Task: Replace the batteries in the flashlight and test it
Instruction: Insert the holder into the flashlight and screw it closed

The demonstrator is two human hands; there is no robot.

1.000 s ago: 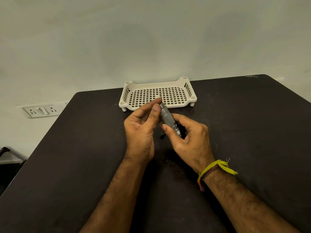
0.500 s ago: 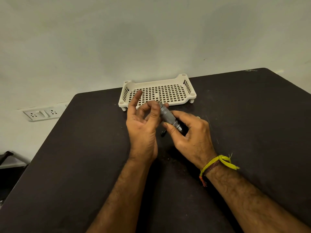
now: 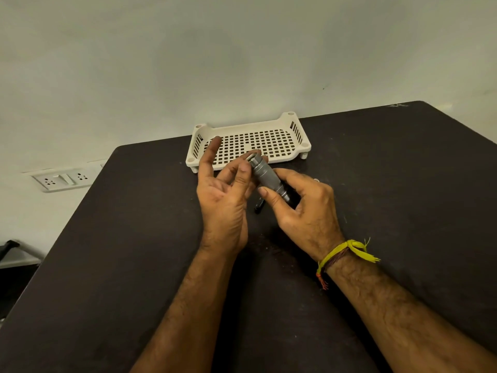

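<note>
The right hand [image 3: 301, 208] keeps its grip closed round the lower body of the torch [image 3: 267, 176], held above the bench [image 3: 134, 238] just before the tray [image 3: 251, 141], while the left hand [image 3: 223, 195], pinching the torch's head a second ago, has since spread, forefinger raised, thumb beside the head.
</note>
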